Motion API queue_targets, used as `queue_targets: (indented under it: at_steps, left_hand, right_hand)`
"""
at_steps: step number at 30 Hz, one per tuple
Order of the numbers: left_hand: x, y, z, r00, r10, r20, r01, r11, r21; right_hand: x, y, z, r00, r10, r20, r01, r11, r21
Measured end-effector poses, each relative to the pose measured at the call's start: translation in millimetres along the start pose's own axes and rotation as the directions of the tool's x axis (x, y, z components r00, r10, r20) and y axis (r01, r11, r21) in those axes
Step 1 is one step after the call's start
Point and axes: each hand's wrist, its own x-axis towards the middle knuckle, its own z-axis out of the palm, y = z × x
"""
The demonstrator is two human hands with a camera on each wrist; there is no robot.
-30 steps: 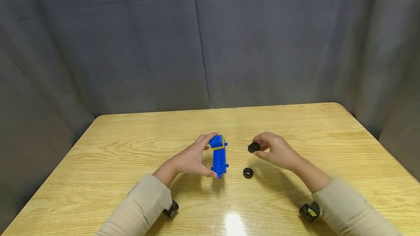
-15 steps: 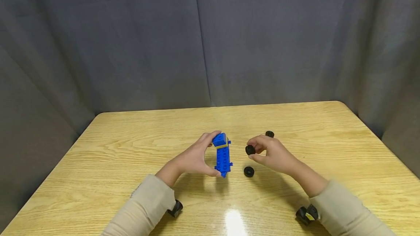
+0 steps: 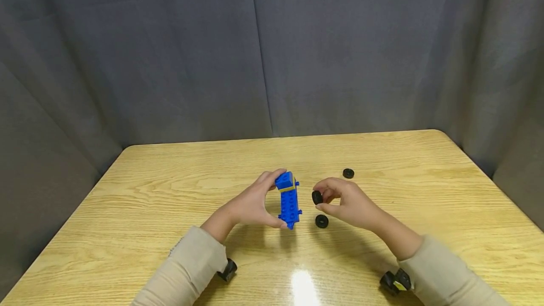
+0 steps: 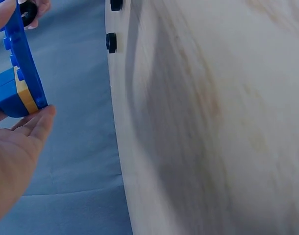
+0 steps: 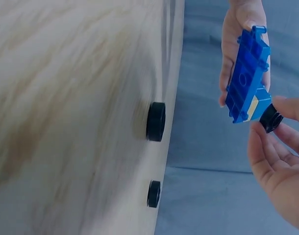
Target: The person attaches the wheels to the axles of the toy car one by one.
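My left hand (image 3: 250, 206) grips a blue toy car chassis (image 3: 290, 206) by its two ends, thumb at the near end and fingers at the far one. The chassis has studs, a yellow strip, a raised blue block and small axle pegs at its sides; none of the visible pegs bears a wheel. My right hand (image 3: 350, 202) pinches a black toy wheel (image 3: 317, 197) between thumb and fingers, a short gap to the right of the chassis. In the right wrist view the held wheel (image 5: 271, 118) overlaps the chassis's yellow-banded end. Both things are held above the table.
One loose black wheel (image 3: 321, 221) lies on the wooden table (image 3: 170, 192) just below the right hand. Another wheel (image 3: 348, 173) lies farther back to the right. A grey curtain (image 3: 191, 60) hangs behind the table and along both sides.
My right hand has moved left with the wheel, closer to the chassis, and turned the wheel more on edge. The far wheel has come into view. The left hand has shifted slightly right.
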Motion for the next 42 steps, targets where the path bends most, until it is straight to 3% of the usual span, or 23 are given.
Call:
queue_targets:
  at_steps: [14,23,42]
  left_hand:
    - [-3.3,3.9,-7.0,1.0,-0.012,-0.02,0.013,1.0,0.019]
    - [-1.6,4.8,-7.5,0.999,0.019,-0.031,-0.018,1.0,0.022]
    - [0.4,5.6,-5.7,0.999,0.014,-0.037,-0.012,0.999,0.044]
  right_hand:
    - [-1.6,-9.1,3.7,0.998,0.029,0.057,-0.039,0.983,0.182]
    - [-1.1,-10.6,6.9,0.995,0.034,0.092,-0.056,0.969,0.241]
    - [-1.3,-15.2,11.7,0.985,0.059,0.161,-0.111,0.937,0.332]
